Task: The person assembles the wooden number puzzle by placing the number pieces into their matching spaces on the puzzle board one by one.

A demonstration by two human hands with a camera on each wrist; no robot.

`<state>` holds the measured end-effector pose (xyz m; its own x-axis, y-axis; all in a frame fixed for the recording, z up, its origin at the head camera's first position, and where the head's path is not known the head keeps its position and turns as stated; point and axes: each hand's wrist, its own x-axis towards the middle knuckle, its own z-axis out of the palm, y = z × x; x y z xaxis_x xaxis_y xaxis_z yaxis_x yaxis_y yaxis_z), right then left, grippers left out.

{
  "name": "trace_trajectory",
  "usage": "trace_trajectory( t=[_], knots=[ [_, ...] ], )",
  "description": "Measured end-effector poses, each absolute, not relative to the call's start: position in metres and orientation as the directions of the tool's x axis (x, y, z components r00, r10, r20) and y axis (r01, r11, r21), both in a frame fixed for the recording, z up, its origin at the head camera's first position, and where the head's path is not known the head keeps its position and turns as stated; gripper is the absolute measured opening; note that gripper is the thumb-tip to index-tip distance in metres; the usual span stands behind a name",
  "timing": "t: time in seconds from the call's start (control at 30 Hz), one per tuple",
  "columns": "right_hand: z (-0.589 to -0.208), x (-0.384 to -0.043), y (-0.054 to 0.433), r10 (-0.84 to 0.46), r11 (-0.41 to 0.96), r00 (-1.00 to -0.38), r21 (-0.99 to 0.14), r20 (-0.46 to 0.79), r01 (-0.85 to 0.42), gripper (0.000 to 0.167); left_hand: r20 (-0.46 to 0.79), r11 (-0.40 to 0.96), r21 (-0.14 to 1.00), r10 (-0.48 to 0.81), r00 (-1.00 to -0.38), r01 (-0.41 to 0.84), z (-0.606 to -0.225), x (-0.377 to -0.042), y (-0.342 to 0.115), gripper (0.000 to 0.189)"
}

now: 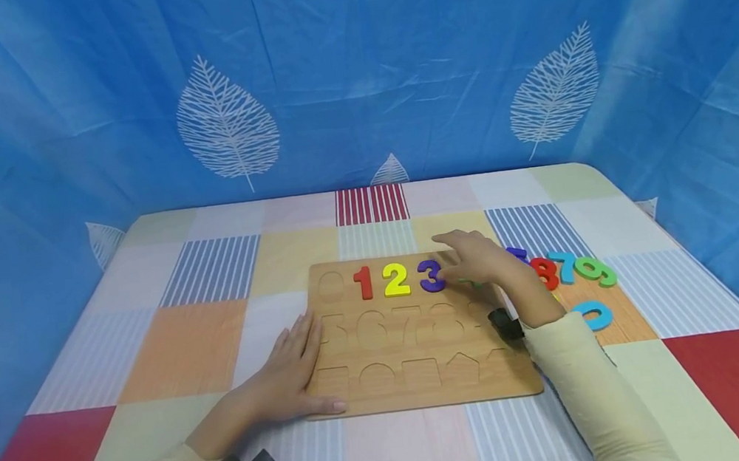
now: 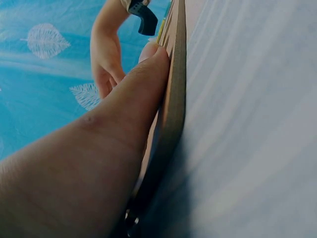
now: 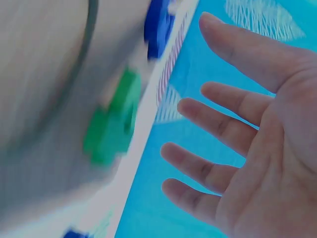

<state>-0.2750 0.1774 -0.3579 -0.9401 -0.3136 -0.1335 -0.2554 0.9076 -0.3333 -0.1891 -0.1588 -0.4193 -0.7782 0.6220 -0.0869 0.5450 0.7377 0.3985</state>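
A wooden number board [image 1: 386, 399] lies on the table with a red 1 [image 1: 363, 283], a yellow 2 [image 1: 397, 280] and a purple 3 [image 1: 430, 276] along its top row. My left hand [image 1: 290, 375] rests at the board's left edge, fingers straight and thumb lying over the front corner. Above the top right of the board hovers my right hand [image 1: 479, 258], its fingers spread and holding nothing. Beneath it is a green 4 [image 3: 116, 119], mostly covered by the hand in the head view.
Right of the board lie loose numbers: a blue 7 [image 1: 563, 267], a green 9 [image 1: 595, 271], a red 8 [image 1: 545, 273], a blue 0 [image 1: 594, 316] and a purple piece [image 1: 516, 253] partly behind my right hand. Recessed outlines fill the lower rows. A blue curtain [image 1: 358, 113] hangs behind the table.
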Motion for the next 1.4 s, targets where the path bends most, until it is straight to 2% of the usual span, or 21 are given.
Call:
trace_trajectory(
  t=[0.2, 0.43, 0.6, 0.8, 1.4],
  knots=[
    [-0.356, -0.274, 0.209, -0.265, 0.903, -0.955, -0.381, -0.132, -0.198, 0.066, -0.091, 0.738, 0.404, 0.620, -0.779, 0.540, -0.421, -0.189, -0.159, 0.120],
    [-0.359, -0.262, 0.240, -0.200, 0.939, -0.967, -0.312, -0.157, -0.144, 0.070, -0.089, 0.738, 0.398, 0.622, -0.778, 0.544, -0.419, -0.189, -0.159, 0.120],
    [-0.359, -0.260, 0.257, -0.103, 0.969, -0.975, -0.239, -0.196, -0.054, 0.074, -0.106, 0.748, 0.389, 0.616, -0.781, 0.538, -0.418, -0.190, -0.160, 0.120],
    [-0.363, -0.262, 0.266, -0.034, 0.969, -0.966, -0.244, -0.258, 0.031, 0.077, -0.096, 0.739, 0.395, 0.624, -0.776, 0.545, -0.419, -0.190, -0.159, 0.120],
    [-0.371, -0.262, 0.273, -0.035, 0.972, -0.953, -0.231, -0.302, 0.038, 0.078, -0.104, 0.755, 0.386, 0.606, -0.789, 0.529, -0.420, -0.191, -0.159, 0.125]
  ],
)
